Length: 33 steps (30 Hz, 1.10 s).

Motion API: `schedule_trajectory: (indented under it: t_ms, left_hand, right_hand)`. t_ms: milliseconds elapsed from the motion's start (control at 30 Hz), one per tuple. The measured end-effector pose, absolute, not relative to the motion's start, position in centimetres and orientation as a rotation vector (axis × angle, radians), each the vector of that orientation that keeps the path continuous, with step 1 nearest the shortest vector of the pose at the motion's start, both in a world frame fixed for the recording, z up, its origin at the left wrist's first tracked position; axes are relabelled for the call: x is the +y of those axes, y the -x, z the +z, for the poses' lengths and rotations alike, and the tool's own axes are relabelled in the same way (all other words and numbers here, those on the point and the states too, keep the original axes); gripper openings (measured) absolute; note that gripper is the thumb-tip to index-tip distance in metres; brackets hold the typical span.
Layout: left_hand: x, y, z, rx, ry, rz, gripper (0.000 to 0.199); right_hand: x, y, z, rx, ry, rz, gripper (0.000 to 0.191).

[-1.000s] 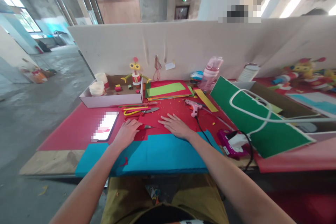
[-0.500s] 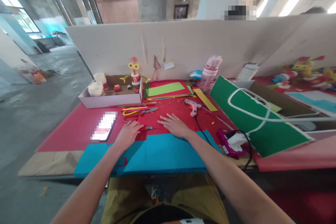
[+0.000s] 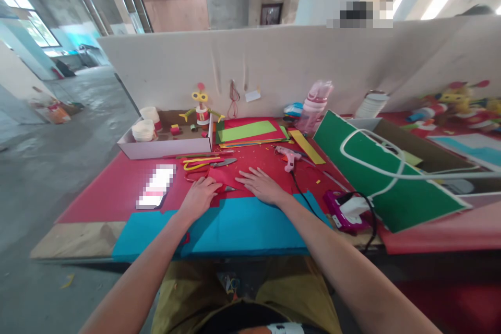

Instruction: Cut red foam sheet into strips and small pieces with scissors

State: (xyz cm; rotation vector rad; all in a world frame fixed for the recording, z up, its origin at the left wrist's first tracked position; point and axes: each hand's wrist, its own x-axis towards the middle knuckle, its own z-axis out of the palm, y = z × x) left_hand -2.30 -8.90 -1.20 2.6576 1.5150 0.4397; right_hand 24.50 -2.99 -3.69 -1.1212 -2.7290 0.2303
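Observation:
A piece of red paper point(image 3: 224, 176) lies on the red table cover between my hands. My left hand point(image 3: 199, 197) is at its left edge, fingers bent and pressed together on the paper. My right hand point(image 3: 260, 186) lies flat with fingers spread over the paper's right part. Scissors with yellow handles point(image 3: 195, 164) lie just beyond my left hand, and a red-handled pair point(image 3: 191, 176) is partly hidden by it. Blue paper point(image 3: 250, 227) covers the table edge under my wrists. A pink glue gun point(image 3: 288, 157) rests to the right of my right hand.
A phone point(image 3: 157, 187) lies at left, below a white box point(image 3: 168, 148) with cups and a paper figure. Coloured sheets point(image 3: 250, 132) are stacked behind. At right are a purple power strip point(image 3: 344, 214), its cables, a green board point(image 3: 376, 182) and a pink bottle point(image 3: 315, 107).
My left hand has shifted slightly right, and the left edge of the red paper now looks lifted or folded inward. My right hand has hardly moved.

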Motion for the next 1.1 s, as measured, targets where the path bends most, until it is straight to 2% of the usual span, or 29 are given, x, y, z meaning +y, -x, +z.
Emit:
schedule_trajectory:
  t_ms: [533, 767, 933, 1100]
  left_hand:
    - [-9.6, 1.0, -0.8, 1.488, -2.682, 0.438, 0.038]
    - [-9.7, 1.1, -1.0, 1.527, -2.694, 0.414, 0.037]
    - [-9.4, 0.9, -0.9, 1.551, -2.724, 0.39, 0.038]
    - [-8.8, 0.7, -0.4, 1.647, -2.682, 0.412, 0.037]
  right_hand:
    - [-3.1, -24.3, -3.4, -2.732, 1.146, 0.279, 0.046]
    - [-2.5, -26.9, -2.5, -2.716, 1.041, 0.449, 0.049]
    - [-2.8, -28.8, -3.3, -2.704, 1.079, 0.405, 0.047]
    - [-2.2, -27.0, -3.6, -2.685, 1.132, 0.339, 0.047]
